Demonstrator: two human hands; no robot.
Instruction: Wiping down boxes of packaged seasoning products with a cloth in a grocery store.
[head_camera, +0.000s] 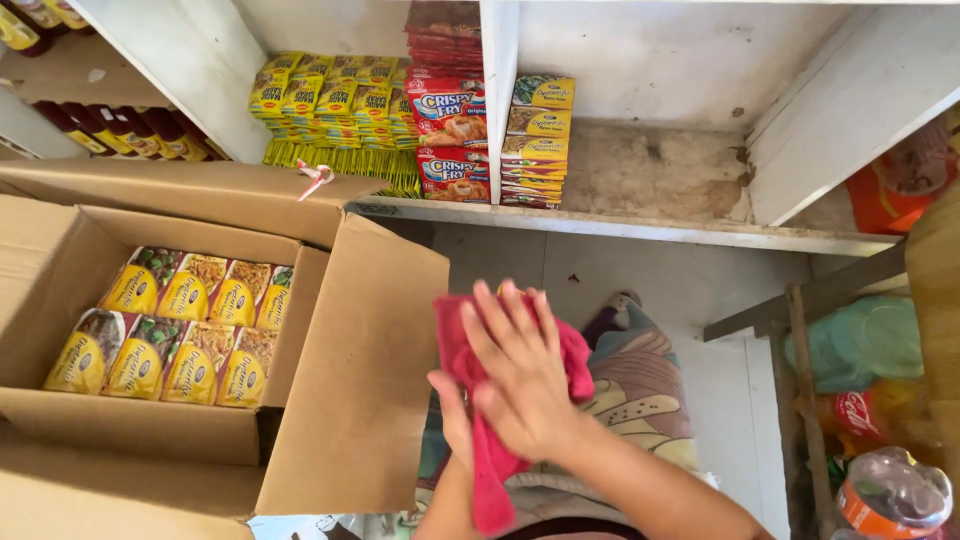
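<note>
A red cloth (487, 462) is pressed between my two hands at the lower middle of the view, and its tail hangs down below them. My right hand (522, 375) lies flat on top of the cloth with its fingers spread. My left hand (447, 402) is underneath, mostly hidden, with only its thumb and wrist showing. Both hands hover over my lap, just right of the flap of an open cardboard box (360, 370). The box holds two rows of yellow packets (180, 325).
A white shelf (620, 225) runs across the top, with stacked yellow, red and green packets (400, 110) on its left part. Its right bay (655, 170) is bare and stained. Dark bottles (120, 130) stand at far left. A wooden frame, bags and a plastic bottle (890, 495) are at right.
</note>
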